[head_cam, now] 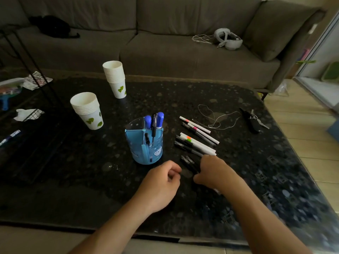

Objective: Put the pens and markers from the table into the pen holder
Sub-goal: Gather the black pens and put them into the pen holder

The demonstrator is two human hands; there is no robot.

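Observation:
The blue pen holder (145, 143) stands mid-table with two blue-capped markers (154, 121) and a black pen upright in it. To its right lie several white markers (198, 142) with coloured bands and several black pens (187, 146). My right hand (215, 172) rests low on the table at the near end of this group, fingers curled around a couple of black pens (189, 162). A white tip (217, 190) pokes out under its wrist. My left hand (162, 182) hovers in front of the holder, fingers loosely curled, with nothing in it.
Two stacks of paper cups (87, 110) (115, 78) stand left of and behind the holder. A thin cord (218, 118) and a dark tool (252, 120) lie at the right. A sofa (165, 52) runs behind the dark speckled table (73, 162). A wire rack (27, 116) stands left.

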